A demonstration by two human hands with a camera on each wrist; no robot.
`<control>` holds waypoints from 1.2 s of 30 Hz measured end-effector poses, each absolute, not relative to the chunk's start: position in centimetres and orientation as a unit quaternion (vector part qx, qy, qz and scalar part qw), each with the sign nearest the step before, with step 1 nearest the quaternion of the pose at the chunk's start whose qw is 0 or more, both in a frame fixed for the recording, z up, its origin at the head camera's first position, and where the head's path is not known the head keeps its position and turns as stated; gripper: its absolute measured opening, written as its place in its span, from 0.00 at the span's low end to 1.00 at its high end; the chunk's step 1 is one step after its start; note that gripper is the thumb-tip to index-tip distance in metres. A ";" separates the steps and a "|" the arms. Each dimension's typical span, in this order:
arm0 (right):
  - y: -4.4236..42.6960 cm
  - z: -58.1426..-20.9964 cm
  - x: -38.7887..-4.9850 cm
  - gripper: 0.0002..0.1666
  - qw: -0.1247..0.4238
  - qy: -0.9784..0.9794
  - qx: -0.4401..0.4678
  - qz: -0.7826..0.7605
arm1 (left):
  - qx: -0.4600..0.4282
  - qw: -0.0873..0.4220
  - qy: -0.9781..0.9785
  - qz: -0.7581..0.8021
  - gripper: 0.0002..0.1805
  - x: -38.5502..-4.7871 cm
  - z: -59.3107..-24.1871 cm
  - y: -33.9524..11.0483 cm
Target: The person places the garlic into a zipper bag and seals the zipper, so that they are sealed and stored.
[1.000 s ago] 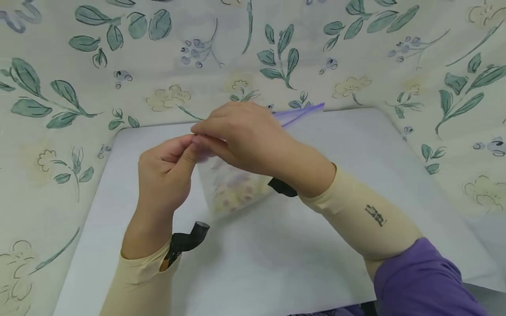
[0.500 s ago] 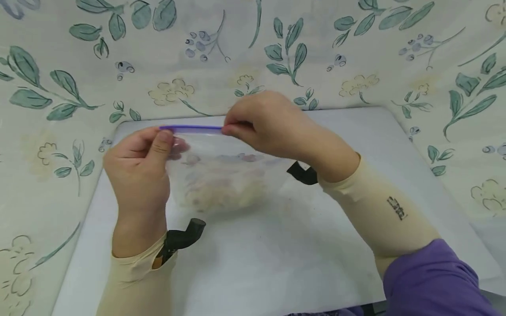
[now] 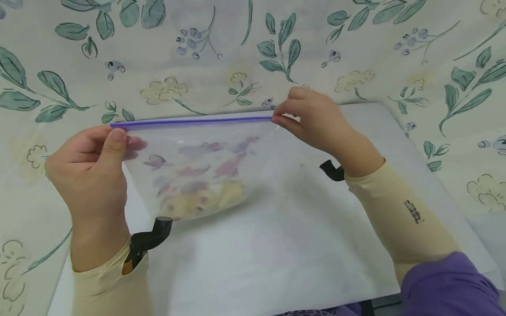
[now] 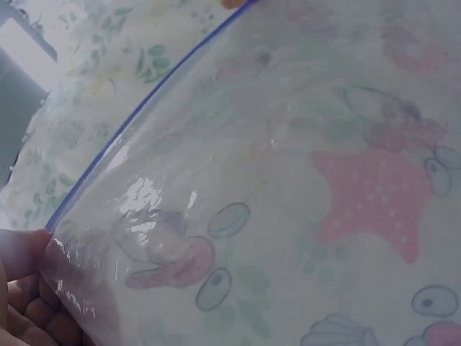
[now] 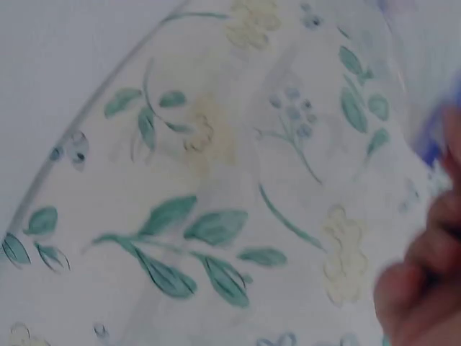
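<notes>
A clear zip bag (image 3: pixel 186 158) hangs in front of me, printed with sea shapes such as a pink starfish (image 4: pixel 378 198). Along its top the purple zip strip (image 3: pixel 193 122) runs straight and taut. Pale yellow pieces with reddish spots (image 3: pixel 201 201) lie at the bottom; their kind is unclear. My left hand (image 3: pixel 92 173) pinches the strip's left end between thumb and fingers, some fingertips showing through the plastic behind. At the right end, thumb and index finger of my right hand (image 3: pixel 318 123) pinch the strip. The right wrist view catches only blurred fingers (image 5: pixel 425 267) at its edge.
Under the bag spreads a white tabletop (image 3: pixel 284 245). A cloth with leaves and flowers (image 3: pixel 221 52) stands behind it and along the sides. Black angled camera mounts stick out at the left wrist (image 3: pixel 152 237) and right wrist (image 3: pixel 332 170).
My right hand has slid rightward along the strip, away from the left hand, which shifted left. The bag, earlier mostly behind the hands, is now spread out between them.
</notes>
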State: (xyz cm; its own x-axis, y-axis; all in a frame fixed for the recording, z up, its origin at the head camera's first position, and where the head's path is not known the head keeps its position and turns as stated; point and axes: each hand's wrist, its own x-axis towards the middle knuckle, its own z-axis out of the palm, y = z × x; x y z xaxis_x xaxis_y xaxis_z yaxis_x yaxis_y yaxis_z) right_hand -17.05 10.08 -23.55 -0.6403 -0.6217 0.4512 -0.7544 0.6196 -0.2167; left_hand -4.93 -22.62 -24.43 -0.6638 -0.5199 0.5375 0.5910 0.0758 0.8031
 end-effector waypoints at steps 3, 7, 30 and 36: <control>8.4 -24.5 -17.1 0.13 0.124 -0.902 0.328 0.253 | -0.062 0.428 -0.597 -0.676 0.11 -4.0 -24.3 -22.3; 6.9 -24.8 -17.9 0.14 -0.023 -0.866 0.253 0.430 | -0.125 0.455 -0.630 -0.617 0.08 -2.2 -24.5 -19.1; 18.2 -38.9 -20.6 0.22 -0.164 -0.899 0.093 0.396 | -0.269 -0.105 -0.947 -0.139 0.46 -1.5 -33.9 -8.2; 16.3 -40.3 -20.2 0.19 -0.115 -0.935 0.135 0.306 | -0.245 -0.102 -0.964 -0.028 0.45 -2.8 -36.8 -10.3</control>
